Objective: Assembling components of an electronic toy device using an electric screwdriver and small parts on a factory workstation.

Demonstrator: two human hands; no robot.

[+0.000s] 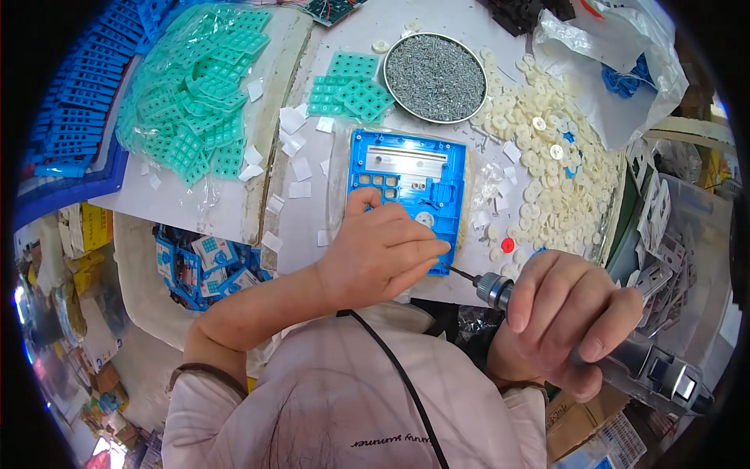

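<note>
A blue plastic casing [455, 168] lies on the white table in front of me, its open inside facing up, with a silver strip, square holes and a pale round part. My left hand [383, 250] rests across its lower half, holding it, fingertips drawn together at the lower right corner; whatever may be between them is hidden. In my right hand [574, 313] is a grey electric screwdriver [494, 290], gripped around its body. The thin bit points left, its tip close to that same corner of the casing, by my left fingertips. Cannot tell whether it touches.
Beyond the casing stands a round bowl [386, 72] of small screws [434, 76]. Teal rubber keypads [351, 87] lie beside it, more in a bag [191, 98] at left. Off-white plastic wheels [539, 195] spread at right. A bin [148, 293] of blue parts sits lower left.
</note>
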